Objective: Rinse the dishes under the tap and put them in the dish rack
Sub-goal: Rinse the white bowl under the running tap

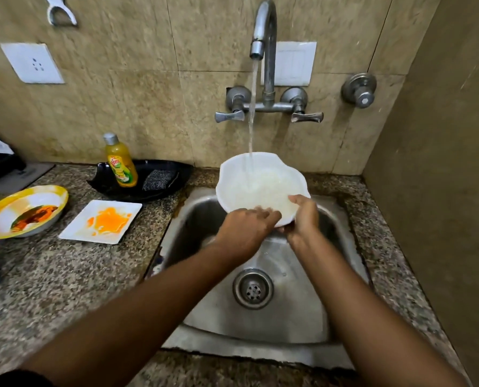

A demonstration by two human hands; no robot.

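A speckled stone bench (pixel 65 275) and steel sink (pixel 288 317) are backed by tan tiles. A white plate (pixel 258 182) is gripped at its near rim by the right hand (pixel 302 216) under the running tap (pixel 263 32); its face is touched by the left hand (pixel 244 233), fingers loosely spread.

At ten o'clock we see a yellow soap bottle (pixel 121 163) and scrubber (pixel 159 180) on a black tray (pixel 174 167); wall socket (pixel 32 62) at eleven.

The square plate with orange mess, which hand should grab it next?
Probably the left hand: the square plate lies on the counter to its left, while the right hand grips the white plate.
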